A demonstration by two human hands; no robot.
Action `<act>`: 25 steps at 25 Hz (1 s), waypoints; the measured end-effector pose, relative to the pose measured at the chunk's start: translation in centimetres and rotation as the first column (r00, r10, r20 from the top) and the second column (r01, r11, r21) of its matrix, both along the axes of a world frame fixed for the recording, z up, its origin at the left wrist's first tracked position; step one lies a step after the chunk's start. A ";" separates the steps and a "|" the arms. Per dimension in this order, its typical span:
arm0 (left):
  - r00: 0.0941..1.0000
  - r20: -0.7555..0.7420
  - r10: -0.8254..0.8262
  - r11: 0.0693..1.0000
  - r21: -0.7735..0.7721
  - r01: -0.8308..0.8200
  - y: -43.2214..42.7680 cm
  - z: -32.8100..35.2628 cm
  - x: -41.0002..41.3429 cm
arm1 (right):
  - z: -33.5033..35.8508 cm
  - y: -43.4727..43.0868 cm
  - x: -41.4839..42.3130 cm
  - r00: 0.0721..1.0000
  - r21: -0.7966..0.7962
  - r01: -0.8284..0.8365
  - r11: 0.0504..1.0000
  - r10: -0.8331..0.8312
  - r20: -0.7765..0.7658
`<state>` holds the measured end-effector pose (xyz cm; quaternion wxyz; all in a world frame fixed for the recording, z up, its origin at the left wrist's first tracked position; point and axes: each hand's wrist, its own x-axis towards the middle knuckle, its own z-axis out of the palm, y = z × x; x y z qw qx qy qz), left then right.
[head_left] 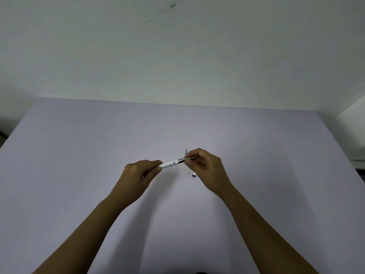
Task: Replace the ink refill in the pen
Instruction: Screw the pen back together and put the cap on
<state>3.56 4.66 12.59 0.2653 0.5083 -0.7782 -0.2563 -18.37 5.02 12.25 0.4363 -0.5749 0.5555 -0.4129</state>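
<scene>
Both forearms reach in from the bottom edge, bare, converging above the middle of the table (79,155). Hands held off the surface.

Left hand (138,173): back of hand toward the camera, fingers curled, thumb and forefinger closed around the rear end of the pen barrel (170,163). Barrel white, small printed mark near its front, metal ring at the open end. It lies nearly level, tilted slightly up toward the right.

Right hand (206,165): wrist bent, fingers bunched, thumb and fingertips pinched together on a thin refill (188,159) that runs from the barrel's metal end into the fingers. How far the refill sits inside the barrel cannot be told; its far end is hidden by the fingers.

On the table beneath and between the hands:
- a second thin stick (186,152), dark pointed tip showing above the right hand's knuckles, a pale end (188,172) showing below; the middle is covered by the held pen and fingers, so whether these are one piece cannot be told.
- a small white cap piece (194,174) with a dark opening, just beside the pale end, under the right palm's edge.

Table covering pale lilac, plain. Wall (177,46) behind is off-white with a few faint dark smudges. A white object (355,135) sits at the far right edge, cut off by the frame.
</scene>
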 end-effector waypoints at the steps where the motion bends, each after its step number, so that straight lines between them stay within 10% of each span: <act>1: 1.000 -0.009 0.007 1.000 -0.012 -0.008 0.0 0.1 0.0 | 0.2 -0.1 0.1 0.997 -0.049 0.008 0.999 -0.012 -0.072; 25: 0.999 -0.046 -0.030 0.998 -0.065 0.027 0.4 1.3 0.1 | 2.4 -1.6 -1.4 0.908 -0.159 -0.274 0.949 0.201 -0.367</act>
